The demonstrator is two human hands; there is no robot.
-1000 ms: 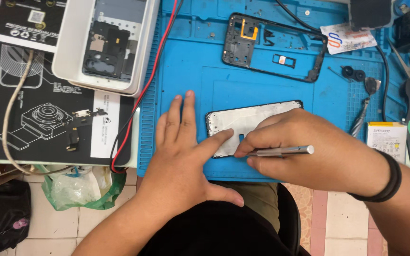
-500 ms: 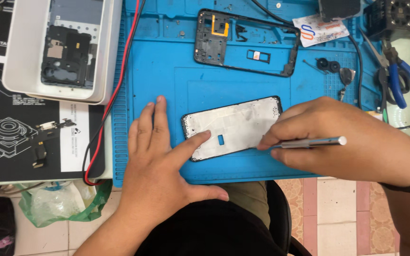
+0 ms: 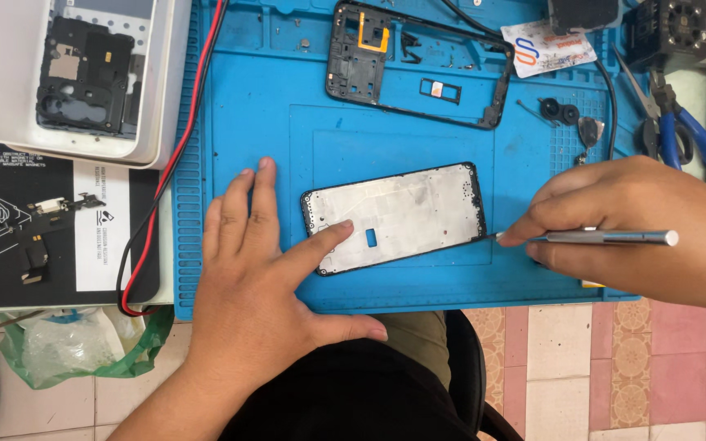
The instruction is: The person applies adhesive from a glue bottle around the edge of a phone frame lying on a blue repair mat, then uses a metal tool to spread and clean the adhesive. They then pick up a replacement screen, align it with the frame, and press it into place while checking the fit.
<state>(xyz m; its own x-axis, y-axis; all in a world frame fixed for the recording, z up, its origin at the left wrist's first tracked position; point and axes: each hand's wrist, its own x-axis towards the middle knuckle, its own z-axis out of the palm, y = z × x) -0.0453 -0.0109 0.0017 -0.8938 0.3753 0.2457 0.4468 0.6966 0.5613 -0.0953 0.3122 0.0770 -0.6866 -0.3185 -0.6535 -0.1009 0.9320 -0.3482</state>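
A phone screen frame point(image 3: 406, 214) lies face down on the blue work mat point(image 3: 247, 114), its silvery back plate up. My left hand point(image 3: 259, 269) rests flat on the mat, with the index finger pressing on the frame's near left corner. My right hand point(image 3: 631, 224) grips a thin metal tool point(image 3: 606, 238) like a pen. The tool's tip touches the mat just right of the frame's right edge.
A black phone mid-frame point(image 3: 418, 65) lies at the back of the mat with small parts beside it. A white tray point(image 3: 67, 82) holds a black phone part at the left. Red and black wires point(image 3: 161, 196) run along the mat's left edge. Blue-handled pliers point(image 3: 680, 122) lie at the right.
My right hand has slid right off the screen frame, taking the tool's tip past its right edge. More of the frame is uncovered. My left index finger stays on the frame.
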